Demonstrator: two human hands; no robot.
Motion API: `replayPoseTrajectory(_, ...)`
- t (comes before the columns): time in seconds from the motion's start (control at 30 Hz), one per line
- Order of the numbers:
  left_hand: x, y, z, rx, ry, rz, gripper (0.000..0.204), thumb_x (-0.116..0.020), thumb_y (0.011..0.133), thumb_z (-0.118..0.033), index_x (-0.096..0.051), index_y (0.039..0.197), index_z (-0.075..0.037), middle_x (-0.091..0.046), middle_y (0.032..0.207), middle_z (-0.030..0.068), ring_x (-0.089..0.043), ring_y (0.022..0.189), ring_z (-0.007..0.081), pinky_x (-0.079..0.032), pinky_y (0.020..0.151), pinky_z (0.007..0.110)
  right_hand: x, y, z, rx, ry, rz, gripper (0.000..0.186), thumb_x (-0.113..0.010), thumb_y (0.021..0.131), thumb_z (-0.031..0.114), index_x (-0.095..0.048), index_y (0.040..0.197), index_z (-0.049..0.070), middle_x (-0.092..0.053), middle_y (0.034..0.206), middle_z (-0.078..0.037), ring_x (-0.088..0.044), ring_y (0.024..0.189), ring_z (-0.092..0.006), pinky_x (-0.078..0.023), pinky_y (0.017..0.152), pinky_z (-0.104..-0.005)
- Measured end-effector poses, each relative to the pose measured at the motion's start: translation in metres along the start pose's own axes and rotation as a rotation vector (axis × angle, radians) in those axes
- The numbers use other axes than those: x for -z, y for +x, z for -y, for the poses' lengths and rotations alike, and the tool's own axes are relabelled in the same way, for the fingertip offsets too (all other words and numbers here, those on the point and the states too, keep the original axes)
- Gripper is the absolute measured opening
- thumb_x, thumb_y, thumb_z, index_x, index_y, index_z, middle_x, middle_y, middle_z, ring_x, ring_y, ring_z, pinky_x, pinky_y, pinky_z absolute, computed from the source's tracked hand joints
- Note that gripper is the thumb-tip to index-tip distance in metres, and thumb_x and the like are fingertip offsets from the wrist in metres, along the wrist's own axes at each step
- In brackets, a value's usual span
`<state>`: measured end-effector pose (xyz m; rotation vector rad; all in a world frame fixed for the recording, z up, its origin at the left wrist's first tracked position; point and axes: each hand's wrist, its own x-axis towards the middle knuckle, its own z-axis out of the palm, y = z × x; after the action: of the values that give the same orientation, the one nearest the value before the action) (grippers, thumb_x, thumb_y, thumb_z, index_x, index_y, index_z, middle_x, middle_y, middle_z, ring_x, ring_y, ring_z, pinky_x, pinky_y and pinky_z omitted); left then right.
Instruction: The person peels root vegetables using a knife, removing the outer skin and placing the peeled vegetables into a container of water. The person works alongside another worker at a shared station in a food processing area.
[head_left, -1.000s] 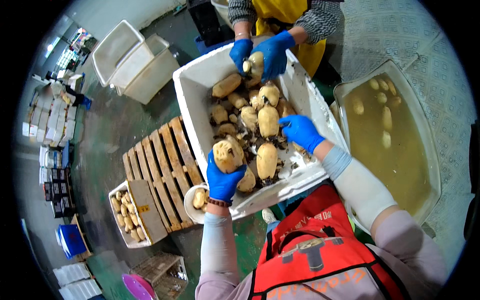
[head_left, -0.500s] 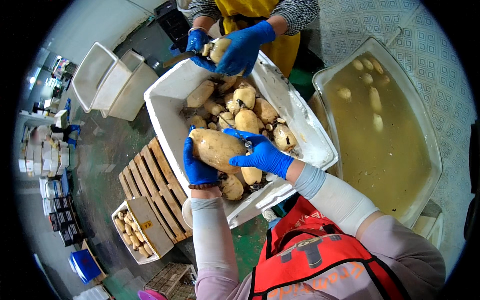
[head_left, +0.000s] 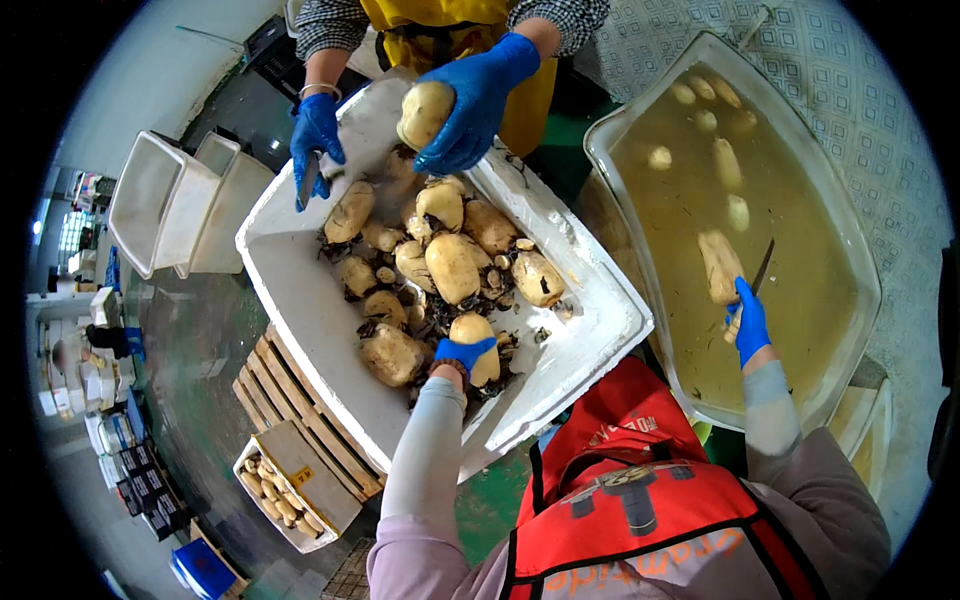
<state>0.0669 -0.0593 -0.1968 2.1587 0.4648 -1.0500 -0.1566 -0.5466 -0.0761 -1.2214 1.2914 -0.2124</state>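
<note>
My left hand (head_left: 462,358), in a blue glove, is closed around a pale lotus root (head_left: 472,330) at the near side of a white foam box (head_left: 290,290). More lotus roots (head_left: 452,268) lie in the box among dark scraps. Over the tub of murky water (head_left: 780,345) on the right, my gloved right hand (head_left: 752,325) grips a knife (head_left: 764,262), its handle hidden in the fist. A long lotus root (head_left: 718,265) lies at its fingertips; whether they still touch it, I cannot tell. Small cut root bits (head_left: 733,326) show beside that hand.
Across the box, a co-worker's gloved hand (head_left: 465,115) holds a lotus root (head_left: 425,112); their other hand (head_left: 316,145) has a knife. Several roots float in the tub. At left are white bins (head_left: 160,205), a wooden pallet (head_left: 300,400) and a smaller box of roots (head_left: 280,500).
My right hand has swung from the box to the tub, and the large lotus root is now there. My left hand has let that root go and grasped another lower in the box.
</note>
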Motion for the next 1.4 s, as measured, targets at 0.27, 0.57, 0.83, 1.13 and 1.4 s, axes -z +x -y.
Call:
replayPoseTrajectory(0.27, 0.014, -0.051, -0.053, -0.134, -0.128, 0.059, 0.076, -0.086, 0.052, -0.029, -0.052, 0.114, -0.001, -0.060, 0.107, 0.0121, -0.059, 0.092, 0.0243, -0.051, 0.076, 0.039, 0.061, 0.077, -0.107, -0.204, 0.104, -0.078, 0.062, -0.060, 0.077, 0.050, -0.050, 0.123, 0.010, -0.060, 0.101, -0.004, -0.050, 0.074, -0.0126, -0.042, 0.064, -0.0279)
replayPoseTrajectory(0.57, 0.073, -0.136, -0.057, -0.217, -0.868, 0.317, 0.050, -0.071, 0.072, -0.016, -0.050, 0.116, -0.001, -0.060, 0.103, 0.0111, -0.059, 0.091, 0.0251, -0.049, 0.078, 0.037, -0.170, -0.164, 0.069, 0.856, -0.169, 0.858, 0.033, -0.064, 0.075, 0.008, -0.061, 0.108, 0.007, -0.065, 0.098, -0.010, -0.064, 0.079, -0.0176, -0.050, 0.063, -0.0311)
replayPoseTrajectory(0.83, 0.082, -0.188, -0.037, -0.325, -0.842, 0.275, 0.053, -0.074, 0.068, -0.013, -0.051, 0.113, 0.002, -0.061, 0.100, 0.0124, -0.061, 0.085, 0.0240, -0.051, 0.075, 0.034, -0.287, -0.200, 0.024, 0.999, -0.884, 0.854, 0.020, -0.054, 0.072, 0.020, -0.066, 0.087, 0.013, -0.062, 0.080, -0.018, -0.060, 0.074, -0.0359, -0.049, 0.067, -0.0438)
replayPoseTrajectory(1.13, 0.091, -0.210, -0.040, -0.502, -0.701, 0.151, 0.059, -0.077, 0.063, -0.012, -0.049, 0.113, 0.004, -0.061, 0.100, 0.0128, -0.061, 0.087, 0.0220, -0.050, 0.076, 0.033, -0.304, -0.200, 0.007, 1.026, -1.108, 0.821, 0.017, -0.054, 0.069, 0.019, -0.066, 0.077, 0.009, -0.062, 0.077, -0.018, -0.060, 0.073, -0.0357, -0.049, 0.067, -0.0440)
replayPoseTrajectory(1.4, 0.113, -0.222, -0.057, -0.766, -0.547, -0.012, 0.072, -0.082, 0.056, -0.017, -0.047, 0.116, 0.000, -0.057, 0.104, 0.0123, -0.056, 0.095, 0.0212, -0.047, 0.081, 0.033, -0.315, -0.157, -0.017, 0.977, -1.497, 0.985, 0.018, -0.056, 0.070, 0.020, -0.064, 0.071, 0.004, -0.062, 0.071, -0.019, -0.061, 0.066, -0.0347, -0.049, 0.060, -0.0419)
